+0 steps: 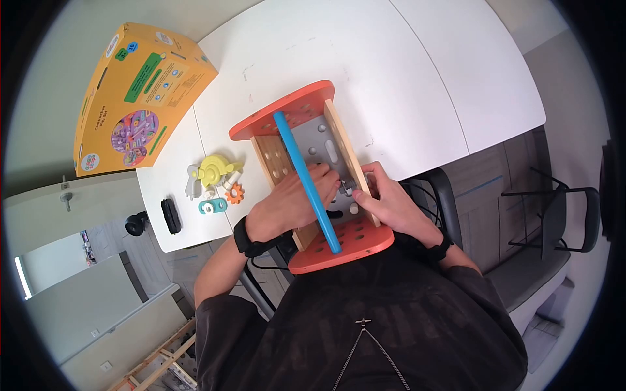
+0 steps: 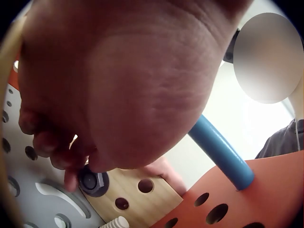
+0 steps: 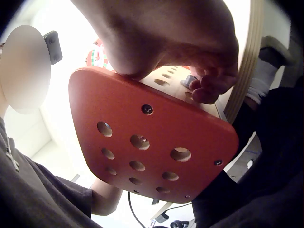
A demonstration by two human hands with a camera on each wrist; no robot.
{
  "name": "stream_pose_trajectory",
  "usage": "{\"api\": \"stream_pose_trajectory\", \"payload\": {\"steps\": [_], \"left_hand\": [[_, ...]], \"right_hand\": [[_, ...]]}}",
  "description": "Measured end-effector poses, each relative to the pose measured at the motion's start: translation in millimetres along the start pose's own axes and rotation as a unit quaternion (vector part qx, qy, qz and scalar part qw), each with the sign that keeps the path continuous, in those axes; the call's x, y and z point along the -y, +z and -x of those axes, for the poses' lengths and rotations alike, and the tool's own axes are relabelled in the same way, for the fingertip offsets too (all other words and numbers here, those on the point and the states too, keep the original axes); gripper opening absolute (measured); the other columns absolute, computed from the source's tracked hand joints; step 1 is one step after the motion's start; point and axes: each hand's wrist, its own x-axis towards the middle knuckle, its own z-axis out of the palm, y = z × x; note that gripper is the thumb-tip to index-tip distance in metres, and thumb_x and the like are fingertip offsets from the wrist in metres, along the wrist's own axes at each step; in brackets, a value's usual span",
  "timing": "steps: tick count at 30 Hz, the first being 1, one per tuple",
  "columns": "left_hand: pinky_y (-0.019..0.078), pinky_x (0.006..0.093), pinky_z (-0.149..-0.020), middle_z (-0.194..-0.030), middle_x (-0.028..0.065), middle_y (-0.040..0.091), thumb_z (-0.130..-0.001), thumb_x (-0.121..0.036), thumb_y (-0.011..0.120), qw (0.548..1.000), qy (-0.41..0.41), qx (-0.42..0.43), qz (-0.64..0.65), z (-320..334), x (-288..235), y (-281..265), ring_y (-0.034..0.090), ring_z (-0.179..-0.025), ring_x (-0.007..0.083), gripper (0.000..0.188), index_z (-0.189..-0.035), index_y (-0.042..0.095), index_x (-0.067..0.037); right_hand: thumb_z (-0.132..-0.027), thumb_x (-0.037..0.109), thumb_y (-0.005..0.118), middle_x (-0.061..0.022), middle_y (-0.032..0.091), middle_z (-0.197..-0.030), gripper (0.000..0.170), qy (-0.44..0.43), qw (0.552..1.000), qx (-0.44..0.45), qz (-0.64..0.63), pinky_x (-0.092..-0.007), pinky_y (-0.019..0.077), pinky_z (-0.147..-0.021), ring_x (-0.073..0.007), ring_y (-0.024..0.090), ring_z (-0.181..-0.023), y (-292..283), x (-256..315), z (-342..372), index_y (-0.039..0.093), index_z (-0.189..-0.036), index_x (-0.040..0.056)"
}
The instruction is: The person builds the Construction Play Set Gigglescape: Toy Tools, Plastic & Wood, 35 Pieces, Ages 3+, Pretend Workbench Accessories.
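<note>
A toy toolbox with orange ends (image 1: 352, 249), wooden sides (image 1: 339, 130), a grey perforated base (image 1: 306, 135) and a blue rod handle (image 1: 297, 159) stands at the table's near edge. My left hand (image 1: 287, 205) reaches in under the rod. Its fingertips pinch a dark grey hex nut (image 2: 90, 180) against the inner face of the right wooden side. My right hand (image 1: 392, 203) grips that same side, thumb over its top edge and fingers on the outer face. Beside those curled fingers a grey bolt end (image 3: 188, 81) sticks out.
Left of the toolbox lie a yellow-green toy piece (image 1: 214, 171), an orange gear (image 1: 235, 193), a teal link (image 1: 212, 206) and white bits. Further left are a black case (image 1: 171, 216) and a yellow play-set box (image 1: 140, 98). Chairs (image 1: 554, 215) stand at the right.
</note>
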Motion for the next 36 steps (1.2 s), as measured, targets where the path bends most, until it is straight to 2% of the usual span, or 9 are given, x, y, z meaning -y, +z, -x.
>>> {"api": "stream_pose_trajectory", "payload": {"steps": [4, 7, 10, 16, 19, 22, 28, 31, 36], "left_hand": [[0.0522, 0.0488, -0.087, -0.098, 0.0155, 0.066, -0.111, -0.024, 0.058, 0.996, -0.054, 0.006, 0.064, 1, -14, -13, 0.067, -0.093, 0.0365, 0.022, -0.117, 0.064, -0.003], [0.0526, 0.0493, -0.087, -0.098, 0.0164, 0.067, -0.111, -0.025, 0.057, 0.994, -0.093, 0.024, 0.053, 0, -21, -21, 0.067, -0.094, 0.0372, 0.024, -0.116, 0.065, -0.003], [0.0523, 0.0492, -0.09, -0.099, 0.0163, 0.067, -0.111, -0.025, 0.057, 0.999, -0.037, 0.034, 0.005, -1, -8, -9, 0.067, -0.095, 0.0381, 0.025, -0.116, 0.065, -0.002], [0.0503, 0.0487, -0.091, -0.099, 0.0155, 0.068, -0.112, -0.026, 0.056, 1.0, -0.004, 0.018, 0.02, -3, -4, -5, 0.067, -0.095, 0.0379, 0.026, -0.114, 0.065, -0.002], [0.0494, 0.0489, -0.089, -0.101, 0.0159, 0.071, -0.112, -0.026, 0.055, 0.994, -0.086, 0.057, 0.039, -1, -19, -22, 0.068, -0.094, 0.0376, 0.026, -0.113, 0.066, -0.002], [0.0489, 0.0488, -0.089, -0.103, 0.0179, 0.072, -0.111, -0.031, 0.058, 0.992, -0.101, 0.068, 0.041, -2, -21, -25, 0.068, -0.094, 0.0385, 0.028, -0.117, 0.062, -0.003], [0.0487, 0.0492, -0.092, -0.104, 0.0216, 0.072, -0.108, -0.041, 0.065, 0.999, -0.005, 0.043, -0.006, -4, 9, 7, 0.068, -0.097, 0.0405, 0.042, -0.127, 0.054, -0.005], [0.0484, 0.0482, -0.092, -0.106, 0.0212, 0.073, -0.11, -0.037, 0.061, 0.99, -0.091, 0.071, 0.078, -4, -22, -26, 0.067, -0.098, 0.039, 0.036, -0.126, 0.059, -0.005], [0.0476, 0.047, -0.094, -0.107, 0.0217, 0.073, -0.111, -0.035, 0.059, 0.989, -0.111, 0.075, 0.06, -5, -23, -25, 0.067, -0.098, 0.0385, 0.033, -0.126, 0.061, -0.005]], "right_hand": [[-0.108, 0.028, 0.069, -0.0096, 0.068, -0.083, 0.051, -0.003, 1.0, -0.001, -0.003, -0.0333, 0.05, -0.056, -0.0149, 0.062, -0.057, 0, -1, 0, 0.045, -0.139, -0.0045], [-0.108, 0.027, 0.069, -0.0091, 0.067, -0.082, 0.051, -0.003, 1.0, 0.0, -0.006, -0.0335, 0.0498, -0.056, -0.0151, 0.062, -0.057, 0, -2, 0, 0.045, -0.139, -0.0046], [-0.107, 0.027, 0.069, -0.0087, 0.065, -0.081, 0.051, -0.001, 1.0, -0.001, -0.003, -0.0337, 0.0496, -0.056, -0.0153, 0.062, -0.057, 0, -1, 0, 0.045, -0.139, -0.0049], [-0.107, 0.027, 0.069, -0.0083, 0.064, -0.08, 0.051, -0.003, 1.0, -0.002, 0.0, -0.0345, 0.0496, -0.056, -0.016, 0.062, -0.056, 0, -2, -1, 0.045, -0.139, -0.0052], [-0.107, 0.027, 0.069, -0.0086, 0.064, -0.08, 0.051, -0.002, 1.0, -0.002, 0.002, -0.0347, 0.0497, -0.056, -0.0162, 0.063, -0.056, 0, -2, -1, 0.046, -0.139, -0.005], [-0.107, 0.027, 0.069, -0.0088, 0.064, -0.08, 0.051, 0.0, 1.0, -0.002, 0.005, -0.0348, 0.0498, -0.056, -0.0163, 0.063, -0.056, 0, 0, 0, 0.046, -0.139, -0.0048], [-0.106, 0.028, 0.069, -0.0092, 0.065, -0.08, 0.051, -0.003, 1.0, -0.001, 0.01, -0.0351, 0.05, -0.056, -0.0166, 0.063, -0.056, 0, -1, -1, 0.046, -0.138, -0.0045], [-0.106, 0.028, 0.069, -0.0095, 0.065, -0.081, 0.051, -0.005, 1.0, -0.001, -0.001, -0.0352, 0.0502, -0.056, -0.0168, 0.064, -0.056, 0, -2, 0, 0.046, -0.138, -0.0045], [-0.106, 0.029, 0.069, -0.0099, 0.066, -0.08, 0.052, -0.009, 1.0, -0.002, 0.005, -0.0353, 0.0504, -0.057, -0.0173, 0.064, -0.057, 0, -3, 0, 0.046, -0.138, -0.0047]]}}
